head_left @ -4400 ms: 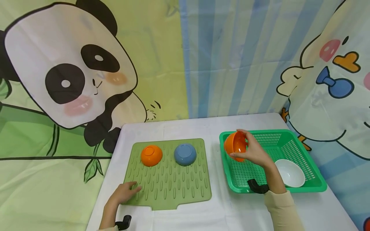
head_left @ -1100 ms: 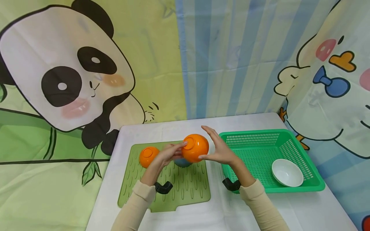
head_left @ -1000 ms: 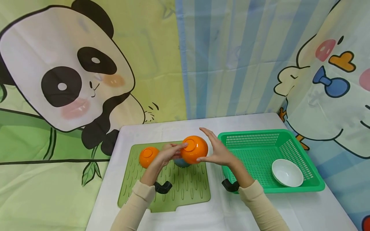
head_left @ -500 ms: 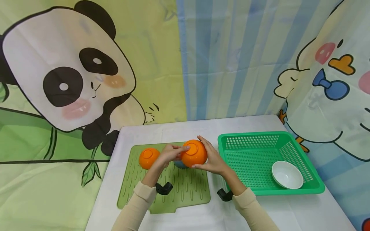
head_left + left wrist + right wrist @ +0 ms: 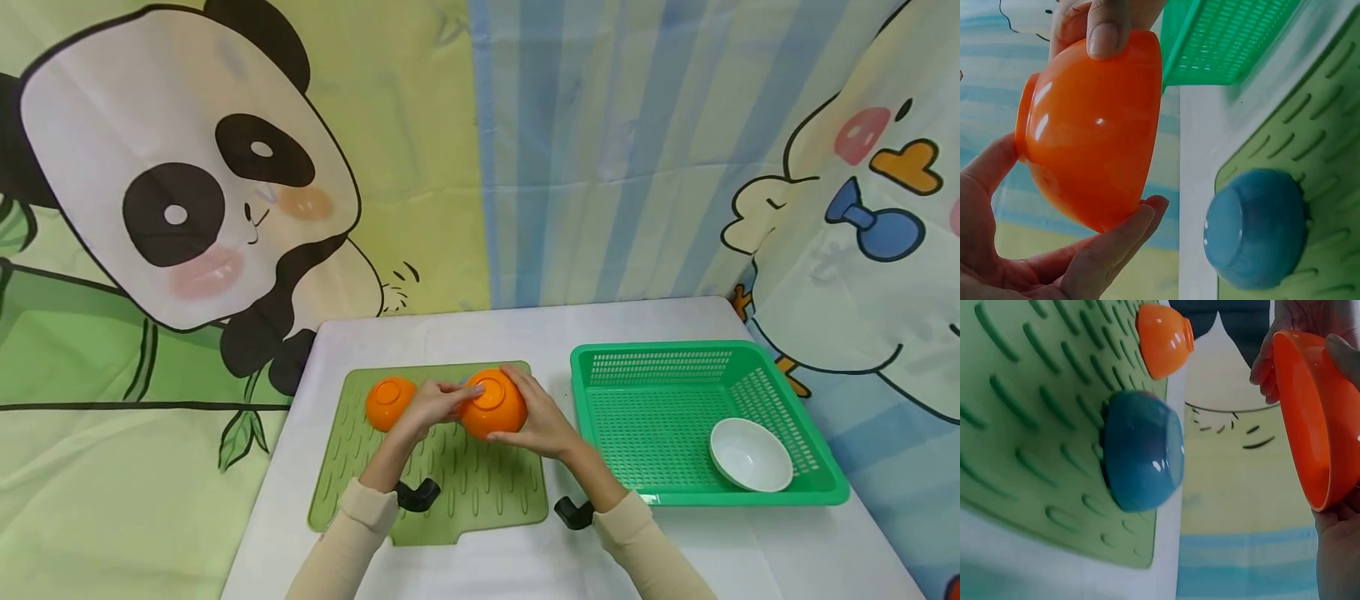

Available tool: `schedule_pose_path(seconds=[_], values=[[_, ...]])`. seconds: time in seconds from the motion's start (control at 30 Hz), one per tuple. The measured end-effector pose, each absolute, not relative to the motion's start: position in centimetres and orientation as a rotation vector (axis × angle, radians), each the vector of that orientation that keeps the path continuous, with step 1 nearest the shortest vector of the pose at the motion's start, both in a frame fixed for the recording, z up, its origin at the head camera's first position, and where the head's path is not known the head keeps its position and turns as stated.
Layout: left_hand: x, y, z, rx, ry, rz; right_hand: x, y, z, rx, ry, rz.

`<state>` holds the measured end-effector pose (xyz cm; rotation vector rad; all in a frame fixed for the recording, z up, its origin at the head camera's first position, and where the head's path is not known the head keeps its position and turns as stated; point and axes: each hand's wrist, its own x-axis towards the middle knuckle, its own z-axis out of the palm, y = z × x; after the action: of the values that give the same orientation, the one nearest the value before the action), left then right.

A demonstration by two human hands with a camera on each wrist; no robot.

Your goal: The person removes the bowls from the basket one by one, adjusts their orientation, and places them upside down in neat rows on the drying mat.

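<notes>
Cartoon-printed cloth (image 5: pixel 420 192) hangs behind the white-covered surface (image 5: pixel 480 577) that I watch from afar. On it I see a rectangular green latticed plastic basket (image 5: pixel 750 498), which holds one round white bowl (image 5: pixel 750 457), mouth up, toward its near right corner. Left of the basket lies a flat olive-green ridged mat (image 5: pixel 480 504). Upside down on the mat sit a small round orange bowl (image 5: pixel 388 404) and a rounded blue bowl (image 5: pixel 1254 228).

Raised over the mat, partly hiding the blue one from my head camera, is a glossy orange bowl (image 5: pixel 497 421), tilted, its orange inside facing the right wrist view. My left grip (image 5: pixel 435 404) pinches it, thumb at the foot ring, fingers at the rim; my right grip (image 5: pixel 543 427) spreads about as wide as the bowl, clasping its side.
</notes>
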<state>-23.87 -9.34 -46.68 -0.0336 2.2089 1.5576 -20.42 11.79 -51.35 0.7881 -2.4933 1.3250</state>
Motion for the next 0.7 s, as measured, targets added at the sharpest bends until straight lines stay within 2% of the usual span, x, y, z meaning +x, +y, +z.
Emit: schedule_pose_path(seconds=[0.37, 0.7], values=[[-22.1, -16.1, -47.5, -0.245, 2.312, 1.593, -20.9, 4.6, -52.9, 0.909, -2.484, 1.396], [-19.4, -22.6, -49.4, -0.397, 2.422, 1.414, -19.7, -2.3, -56.5, 1.014, -2.455, 1.388]])
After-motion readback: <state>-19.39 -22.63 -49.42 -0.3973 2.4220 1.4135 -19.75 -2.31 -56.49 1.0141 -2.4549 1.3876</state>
